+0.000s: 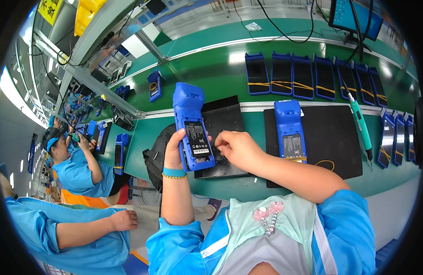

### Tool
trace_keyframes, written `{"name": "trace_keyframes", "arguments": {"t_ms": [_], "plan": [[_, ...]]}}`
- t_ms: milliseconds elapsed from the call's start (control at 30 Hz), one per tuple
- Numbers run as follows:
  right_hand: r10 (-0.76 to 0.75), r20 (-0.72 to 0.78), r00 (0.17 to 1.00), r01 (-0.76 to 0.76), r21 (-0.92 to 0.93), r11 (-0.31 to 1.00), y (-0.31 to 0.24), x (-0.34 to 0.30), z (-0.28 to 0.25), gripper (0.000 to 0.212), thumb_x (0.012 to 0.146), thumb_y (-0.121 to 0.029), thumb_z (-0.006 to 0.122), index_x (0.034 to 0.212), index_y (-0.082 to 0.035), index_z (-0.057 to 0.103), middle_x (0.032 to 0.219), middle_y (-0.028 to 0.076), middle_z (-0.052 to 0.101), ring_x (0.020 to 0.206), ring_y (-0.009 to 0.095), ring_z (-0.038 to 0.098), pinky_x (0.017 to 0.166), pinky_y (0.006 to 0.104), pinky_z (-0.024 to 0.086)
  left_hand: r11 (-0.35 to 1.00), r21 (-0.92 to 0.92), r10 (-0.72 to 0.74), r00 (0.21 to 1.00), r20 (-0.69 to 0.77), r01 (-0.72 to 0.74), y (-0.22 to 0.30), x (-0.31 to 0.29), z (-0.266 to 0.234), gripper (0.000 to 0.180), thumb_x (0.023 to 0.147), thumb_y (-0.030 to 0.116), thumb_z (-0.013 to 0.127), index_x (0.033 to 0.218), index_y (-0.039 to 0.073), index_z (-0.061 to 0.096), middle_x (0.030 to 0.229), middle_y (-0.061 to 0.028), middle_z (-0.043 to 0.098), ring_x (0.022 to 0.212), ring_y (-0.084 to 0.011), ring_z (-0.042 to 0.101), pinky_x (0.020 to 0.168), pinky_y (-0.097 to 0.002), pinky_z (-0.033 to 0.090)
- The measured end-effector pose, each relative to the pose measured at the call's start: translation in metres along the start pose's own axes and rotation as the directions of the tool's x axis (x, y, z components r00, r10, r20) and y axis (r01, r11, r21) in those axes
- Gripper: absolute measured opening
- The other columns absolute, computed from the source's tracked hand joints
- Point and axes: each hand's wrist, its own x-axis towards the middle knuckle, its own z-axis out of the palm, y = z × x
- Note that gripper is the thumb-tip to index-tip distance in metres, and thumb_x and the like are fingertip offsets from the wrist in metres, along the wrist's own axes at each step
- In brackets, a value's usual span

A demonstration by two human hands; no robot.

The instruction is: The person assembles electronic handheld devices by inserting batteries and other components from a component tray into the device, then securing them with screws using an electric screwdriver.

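My left hand [174, 151] is wrapped round a blue handheld payment terminal [189, 103] and holds it up with its back toward me. The cover is off, so a black labelled battery [196, 136] shows inside. Just right of it, my right hand [240, 147] hovers over a black tray [226, 114], fingers pinched together; whatever may be between the fingertips is hidden. Small specks lie on the tray. A second blue terminal [287, 112], also with its back uncovered, rests on a black mat [337, 142], a yellow rubber band around its lower end.
Several blue terminals with dark screens [303, 75] stand along the green bench's far side. More lean at the right. A teal electric screwdriver [360, 121] hangs on a cable beside the mat. A black bag [155, 158] sits left of the tray. Co-workers [81, 167] are at the left.
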Motion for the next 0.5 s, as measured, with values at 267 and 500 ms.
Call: {"name": "trace_keyframes", "arguments": {"t_ms": [267,500], "plan": [[0.296,0.251,0.922,-0.374,0.779,0.504,-0.001,0.005,0.001,0.024,0.093,-0.005,0.062,0.117,-0.002,0.059,0.104,0.007,0.068,0.092,0.014,0.065,0.075,0.0307,0.053,0.990,-0.121,0.099,0.975,0.197,-0.076,-0.006,0.005,0.006,0.089,0.086,0.044,0.066,0.147,-0.010,0.032,0.146,-0.0265,0.046,0.113,-0.0369,0.065,0.089,-0.0480,0.061],[0.317,0.391,0.864,-0.450,0.883,0.135,0.012,0.008,0.000,0.019,0.092,-0.004,0.067,0.110,-0.007,0.060,0.098,0.004,0.067,0.089,0.015,0.064,0.076,0.0295,0.051,0.991,-0.125,0.074,0.969,0.236,-0.045,-0.009,0.006,0.018,0.095,0.082,0.046,0.070,0.148,-0.010,0.031,0.147,-0.0256,0.046,0.114,-0.0364,0.064,0.090,-0.0473,0.061]]}}
